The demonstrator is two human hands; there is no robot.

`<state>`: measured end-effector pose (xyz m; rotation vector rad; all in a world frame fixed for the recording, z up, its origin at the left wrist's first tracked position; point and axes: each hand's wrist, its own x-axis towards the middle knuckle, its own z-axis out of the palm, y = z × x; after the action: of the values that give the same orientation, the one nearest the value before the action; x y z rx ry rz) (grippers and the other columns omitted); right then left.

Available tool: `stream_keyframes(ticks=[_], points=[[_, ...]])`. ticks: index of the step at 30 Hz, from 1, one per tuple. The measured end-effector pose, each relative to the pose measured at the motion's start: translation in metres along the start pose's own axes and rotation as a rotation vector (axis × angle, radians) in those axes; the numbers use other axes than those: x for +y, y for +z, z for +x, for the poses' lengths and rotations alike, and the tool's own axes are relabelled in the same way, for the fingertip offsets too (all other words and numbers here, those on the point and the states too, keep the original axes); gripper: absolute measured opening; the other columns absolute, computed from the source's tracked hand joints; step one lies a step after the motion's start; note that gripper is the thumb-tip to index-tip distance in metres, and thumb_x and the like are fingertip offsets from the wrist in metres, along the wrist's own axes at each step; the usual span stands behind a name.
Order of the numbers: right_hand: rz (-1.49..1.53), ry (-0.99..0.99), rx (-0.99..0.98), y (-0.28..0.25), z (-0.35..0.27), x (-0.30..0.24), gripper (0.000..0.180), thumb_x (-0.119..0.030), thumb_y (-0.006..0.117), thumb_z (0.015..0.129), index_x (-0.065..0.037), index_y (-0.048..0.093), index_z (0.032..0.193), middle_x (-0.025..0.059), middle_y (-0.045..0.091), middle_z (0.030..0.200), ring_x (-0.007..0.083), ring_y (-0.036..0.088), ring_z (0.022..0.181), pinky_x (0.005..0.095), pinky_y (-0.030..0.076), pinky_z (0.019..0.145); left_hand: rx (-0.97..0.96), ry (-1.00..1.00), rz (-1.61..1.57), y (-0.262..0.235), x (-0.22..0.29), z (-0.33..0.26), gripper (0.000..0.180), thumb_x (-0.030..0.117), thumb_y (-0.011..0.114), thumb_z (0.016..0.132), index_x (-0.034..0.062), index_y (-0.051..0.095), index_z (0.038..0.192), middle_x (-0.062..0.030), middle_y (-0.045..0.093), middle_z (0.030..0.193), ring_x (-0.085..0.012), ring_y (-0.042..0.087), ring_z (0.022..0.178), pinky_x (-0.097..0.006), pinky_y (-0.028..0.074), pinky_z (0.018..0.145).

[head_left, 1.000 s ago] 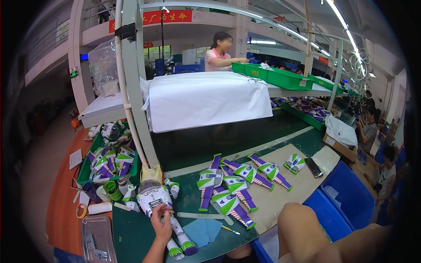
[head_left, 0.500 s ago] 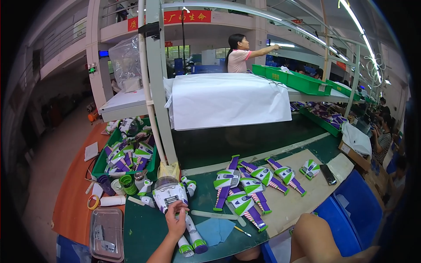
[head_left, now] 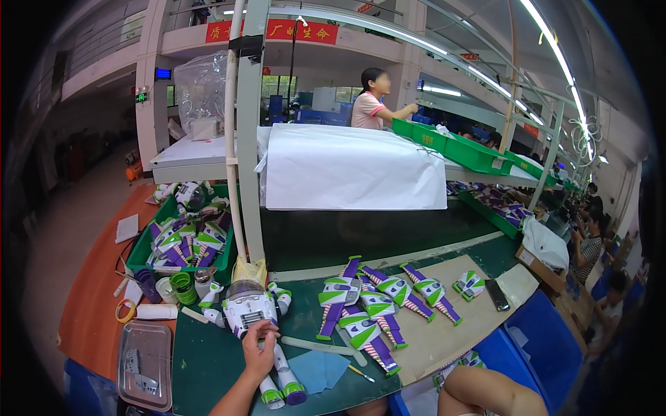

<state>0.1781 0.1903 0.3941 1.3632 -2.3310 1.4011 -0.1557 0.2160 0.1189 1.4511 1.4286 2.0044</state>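
Observation:
My left hand (head_left: 259, 348) reaches in from the lower edge with curled fingers gripping the waist of a white, green and purple toy astronaut figure (head_left: 251, 310). The figure lies on its front or back on the green bench, head away from me, legs toward me. A panel with dark slots shows on its torso just above my fingers. My bent right arm (head_left: 490, 390) shows at the lower right; its hand is out of sight. Close to that arm, a winged toy piece (head_left: 472, 359) shows in part, low by a blue bin. Several purple-winged backpacks (head_left: 378, 302) lie right of the figure.
Left stand a green crate (head_left: 141, 254) of toy parts, jars (head_left: 183, 287), a tape roll (head_left: 125, 310) and a clear tray (head_left: 143, 399). A blue cloth (head_left: 318, 369), a brush (head_left: 361, 373) and a phone (head_left: 497, 295) lie on the bench. A post (head_left: 252, 139) rises behind the figure.
The whole view has shifted, so bench things sit further left. My left hand stays on the toy figure. Winged pieces beside my right arm show more. The co-worker's outstretched arm has lowered.

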Motion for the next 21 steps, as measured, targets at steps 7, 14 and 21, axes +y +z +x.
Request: stream_keyframes(ticks=[7,14,21], points=[[-0.126,0.629,0.391,0.002,-0.049,0.040,0.041,-0.032,0.049,0.090,-0.001,0.053,0.116,0.0140,0.056,0.114,0.0287,0.053,0.107,0.0405,0.035,0.098,-0.053,0.049,0.115,0.011,0.004,0.004,0.021,0.004,0.055,0.082,0.0002,0.054,0.103,-0.0119,0.061,0.087,-0.0182,0.062,0.075,-0.028,0.049,0.068],[-0.491,1.163,1.236,-0.008,-0.180,0.162,0.024,-0.016,0.059,0.084,0.002,0.061,0.100,0.0136,0.063,0.092,0.0189,0.059,0.088,0.0298,0.046,0.078,-0.568,-0.094,0.370,0.044,0.041,0.026,0.027,0.012,0.059,0.080,0.0013,0.054,0.105,-0.0136,0.056,0.099,-0.0240,0.060,0.084,-0.032,0.050,0.068],[-0.583,1.089,1.582,-0.037,-0.206,0.219,0.020,-0.012,0.061,0.082,0.001,0.063,0.096,0.0119,0.065,0.090,0.0182,0.062,0.084,0.0290,0.048,0.069,-0.767,-0.431,0.727,0.107,-0.021,0.058,0.086,0.045,0.067,0.070,-0.0070,0.034,0.129,-0.0272,0.043,0.127,-0.0355,0.046,0.117,-0.036,0.038,0.097]])
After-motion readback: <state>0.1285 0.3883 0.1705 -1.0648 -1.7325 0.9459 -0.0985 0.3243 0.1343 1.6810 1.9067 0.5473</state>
